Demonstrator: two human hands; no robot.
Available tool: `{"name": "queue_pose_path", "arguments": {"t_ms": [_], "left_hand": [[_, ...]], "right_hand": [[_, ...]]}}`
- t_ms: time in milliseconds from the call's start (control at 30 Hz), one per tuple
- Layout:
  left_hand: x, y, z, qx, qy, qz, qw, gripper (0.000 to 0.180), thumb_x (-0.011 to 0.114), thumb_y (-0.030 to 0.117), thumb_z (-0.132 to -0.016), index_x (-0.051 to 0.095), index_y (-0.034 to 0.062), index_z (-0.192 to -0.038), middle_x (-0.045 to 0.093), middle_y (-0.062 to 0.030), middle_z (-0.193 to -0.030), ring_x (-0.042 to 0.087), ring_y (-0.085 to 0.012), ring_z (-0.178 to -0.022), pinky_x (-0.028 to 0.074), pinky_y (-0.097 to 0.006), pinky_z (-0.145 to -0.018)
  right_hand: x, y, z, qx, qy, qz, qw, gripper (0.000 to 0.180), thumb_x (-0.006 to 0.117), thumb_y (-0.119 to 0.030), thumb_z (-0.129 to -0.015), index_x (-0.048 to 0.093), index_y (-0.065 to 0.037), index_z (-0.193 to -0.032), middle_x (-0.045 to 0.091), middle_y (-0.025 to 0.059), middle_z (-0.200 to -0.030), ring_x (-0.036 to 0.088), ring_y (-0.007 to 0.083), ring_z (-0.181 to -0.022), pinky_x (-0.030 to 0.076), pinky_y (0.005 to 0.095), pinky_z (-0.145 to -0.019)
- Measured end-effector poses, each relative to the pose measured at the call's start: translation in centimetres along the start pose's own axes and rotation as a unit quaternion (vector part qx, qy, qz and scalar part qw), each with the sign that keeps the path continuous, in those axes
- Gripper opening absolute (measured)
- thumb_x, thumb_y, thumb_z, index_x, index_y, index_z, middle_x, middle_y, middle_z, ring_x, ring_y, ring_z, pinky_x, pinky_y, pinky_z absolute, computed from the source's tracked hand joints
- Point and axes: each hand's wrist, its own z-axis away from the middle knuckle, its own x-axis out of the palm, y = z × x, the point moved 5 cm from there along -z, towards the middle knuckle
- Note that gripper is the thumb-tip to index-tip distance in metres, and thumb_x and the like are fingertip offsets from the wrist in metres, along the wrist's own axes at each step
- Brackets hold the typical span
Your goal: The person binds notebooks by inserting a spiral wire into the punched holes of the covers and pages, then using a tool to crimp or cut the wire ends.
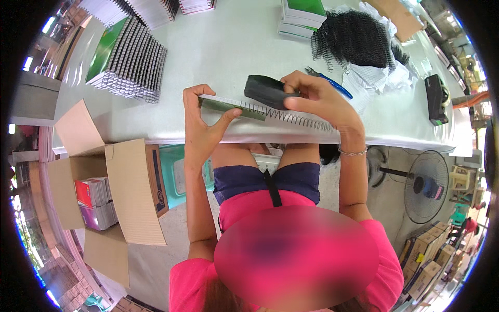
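My left hand [205, 122] grips a green-covered notebook [221, 106] edge-on above the table's front edge, with its thumb on the near side and fingers on the far side. A dark wire coil [299, 119] runs along the notebook's edge and sticks out well past its right end. My right hand [317, 99] pinches a black, block-like pad [267, 91] between thumb and fingers, just above the coil. Whether the pad touches the coil I cannot tell. Behind my right hand lie blue-handled pliers [335, 86] on the table.
Coil-bound notebooks [135, 62] stand stacked at the table's left. Farther right are green-covered books [301, 21], a heap of black coils [356, 39], crumpled paper [382, 75] and a black tape dispenser [436, 99]. An opened carton [132, 192] holds books at lower left; a fan [426, 184] stands right.
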Motion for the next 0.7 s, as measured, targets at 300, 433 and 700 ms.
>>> {"name": "queue_pose_path", "arguments": {"t_ms": [300,433,700], "left_hand": [[0.4,0.2,-0.1,-0.004,-0.012,0.071,0.997,0.077,0.085,0.003,-0.070,0.034,0.0092,-0.128,0.041,-0.0044,-0.104,0.045,-0.0158,-0.100,0.039,-0.032,-0.094],[0.6,-0.5,0.2,0.005,-0.008,0.083,0.996,0.081,0.086,0.003,-0.069,0.033,0.0093,-0.130,0.039,-0.0038,-0.103,0.044,-0.0158,-0.098,0.039,-0.032,-0.093],[0.7,-0.7,-0.6,0.012,-0.010,0.124,0.992,0.084,0.086,0.002,-0.068,0.031,0.0096,-0.131,0.038,-0.0037,-0.103,0.043,-0.0163,-0.098,0.037,-0.032,-0.094]], "right_hand": [[0.3,-1.0,-0.5,0.029,-0.002,0.123,0.992,0.029,0.077,-0.027,-0.086,0.063,-0.003,-0.096,0.060,-0.0008,-0.093,0.052,0.0063,-0.084,0.043,0.0226,-0.075],[0.2,-0.6,-0.8,0.050,-0.036,0.044,0.997,0.030,0.076,-0.026,-0.087,0.062,-0.002,-0.098,0.060,-0.0006,-0.097,0.051,0.0064,-0.086,0.043,0.0227,-0.077],[0.6,-1.9,-2.2,0.024,-0.039,0.151,0.987,0.038,0.077,-0.038,-0.085,0.067,-0.003,-0.096,0.061,0.0010,-0.079,0.054,0.0074,-0.075,0.042,0.0224,-0.067]]}}
